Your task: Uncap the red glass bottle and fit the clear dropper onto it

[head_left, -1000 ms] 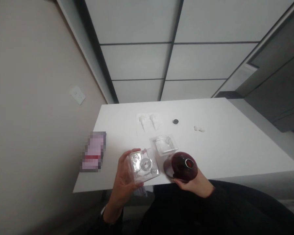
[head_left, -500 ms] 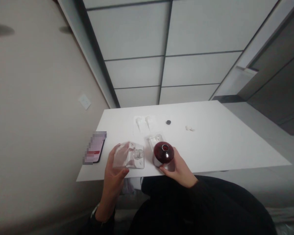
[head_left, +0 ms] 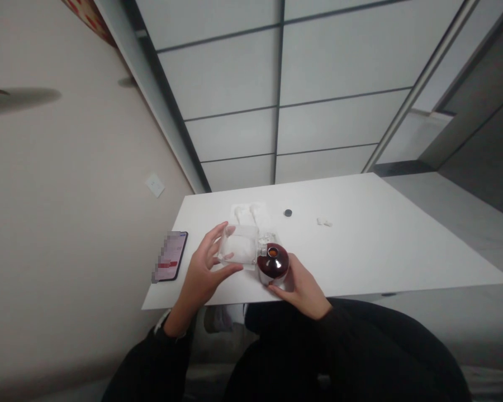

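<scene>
My left hand [head_left: 201,274] is closed round a clear square bottle [head_left: 238,245], which is tipped onto its side with its neck pointing right. That neck sits at or just above the mouth of a dark brown round bottle [head_left: 275,267]; whether they touch I cannot tell. The brown bottle is uncapped and stands upright near the front edge of the table. My right hand [head_left: 305,286] wraps round its right side, thumb at the front. Behind the two bottles, another clear item [head_left: 270,238] is partly hidden.
A white table [head_left: 377,240] carries two whitish pump heads [head_left: 254,210] in clear packaging, a dark round cap [head_left: 288,213] and a small crumpled white piece [head_left: 324,222]. On the left lies a phone [head_left: 171,257]. White panels stand behind the table.
My left hand has lifted and tilted the clear bottle, bringing its neck to the brown bottle's mouth. The brown bottle, still in my right hand, is slightly farther left in view.
</scene>
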`<state>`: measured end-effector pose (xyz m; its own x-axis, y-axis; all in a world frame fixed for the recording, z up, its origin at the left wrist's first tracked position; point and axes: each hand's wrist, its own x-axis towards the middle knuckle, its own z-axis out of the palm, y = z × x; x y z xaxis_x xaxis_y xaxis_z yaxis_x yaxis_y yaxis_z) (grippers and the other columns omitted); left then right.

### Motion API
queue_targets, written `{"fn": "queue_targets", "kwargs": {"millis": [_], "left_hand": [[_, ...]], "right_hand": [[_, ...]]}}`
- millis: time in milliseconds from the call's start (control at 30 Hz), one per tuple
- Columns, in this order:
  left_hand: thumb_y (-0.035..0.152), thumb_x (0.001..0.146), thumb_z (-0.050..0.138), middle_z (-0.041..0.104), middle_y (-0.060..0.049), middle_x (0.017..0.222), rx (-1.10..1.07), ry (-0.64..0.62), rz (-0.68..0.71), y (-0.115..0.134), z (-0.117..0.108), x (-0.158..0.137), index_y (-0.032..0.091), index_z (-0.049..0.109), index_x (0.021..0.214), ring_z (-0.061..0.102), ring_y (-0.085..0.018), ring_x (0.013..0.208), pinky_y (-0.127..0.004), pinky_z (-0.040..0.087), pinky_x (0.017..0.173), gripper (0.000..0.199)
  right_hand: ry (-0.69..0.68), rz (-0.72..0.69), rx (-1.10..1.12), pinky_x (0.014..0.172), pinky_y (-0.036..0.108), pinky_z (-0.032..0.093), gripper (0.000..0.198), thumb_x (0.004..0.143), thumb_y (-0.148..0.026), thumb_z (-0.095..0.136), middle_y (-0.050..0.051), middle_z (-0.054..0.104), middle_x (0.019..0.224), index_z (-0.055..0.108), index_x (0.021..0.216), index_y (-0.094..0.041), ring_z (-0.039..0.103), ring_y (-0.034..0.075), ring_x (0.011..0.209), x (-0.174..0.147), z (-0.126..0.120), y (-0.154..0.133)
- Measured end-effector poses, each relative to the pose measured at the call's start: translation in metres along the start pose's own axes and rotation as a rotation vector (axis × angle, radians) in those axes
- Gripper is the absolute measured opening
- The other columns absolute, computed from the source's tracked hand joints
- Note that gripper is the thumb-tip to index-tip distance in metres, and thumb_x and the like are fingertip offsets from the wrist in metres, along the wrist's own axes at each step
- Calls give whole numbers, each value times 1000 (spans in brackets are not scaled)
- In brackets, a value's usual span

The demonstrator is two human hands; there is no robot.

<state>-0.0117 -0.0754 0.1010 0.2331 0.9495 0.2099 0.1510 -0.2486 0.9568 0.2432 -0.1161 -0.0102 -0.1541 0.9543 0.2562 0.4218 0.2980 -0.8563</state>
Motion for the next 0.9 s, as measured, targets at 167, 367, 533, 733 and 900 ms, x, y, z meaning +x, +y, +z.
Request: {"fn": "queue_targets", "kwargs": {"millis": [167, 367, 533, 733, 900], "left_hand": [[45, 73, 96, 56, -16, 161, 95, -60, 5, 13, 1, 7, 29, 56, 151, 53, -41, 150, -48, 66, 102, 89], [45, 75, 94, 59, -13, 158, 292, -102, 104, 34, 0, 16, 31, 61, 149, 57, -39, 146, -46, 68, 97, 82], [50, 79, 91, 61, -11, 155, 430, -161, 189, 48, -2, 23, 35, 61, 151, 60, -36, 141, -44, 69, 93, 80], [55, 81, 88, 63, -11, 152, 491, -210, 237, 54, -2, 26, 35, 60, 153, 63, -35, 137, -43, 69, 91, 80], [54, 85, 84, 64, -8, 151, 583, -254, 330, 60, -2, 29, 39, 55, 157, 62, -33, 138, -50, 61, 109, 79]], "right_hand": [[-14, 5, 3, 113, 53, 52, 79, 87, -42, 82, 15, 64, 146, 43, 154, -26, 63, 37, 135, 0, 0, -1], [-1, -1, 12, 111, 52, 53, 78, 86, -41, 82, 14, 65, 144, 45, 153, -26, 64, 37, 134, 0, 1, -2], [-17, -4, 18, 114, 54, 52, 79, 87, -38, 80, 14, 63, 146, 42, 156, -27, 63, 37, 135, 0, -1, -4], [-5, -13, 21, 112, 52, 53, 78, 86, -37, 80, 13, 64, 144, 44, 155, -27, 64, 35, 133, 1, -2, -6], [-7, -5, 18, 109, 51, 54, 75, 85, -35, 81, 13, 66, 140, 47, 150, -26, 66, 35, 129, 1, -3, -8]]}}
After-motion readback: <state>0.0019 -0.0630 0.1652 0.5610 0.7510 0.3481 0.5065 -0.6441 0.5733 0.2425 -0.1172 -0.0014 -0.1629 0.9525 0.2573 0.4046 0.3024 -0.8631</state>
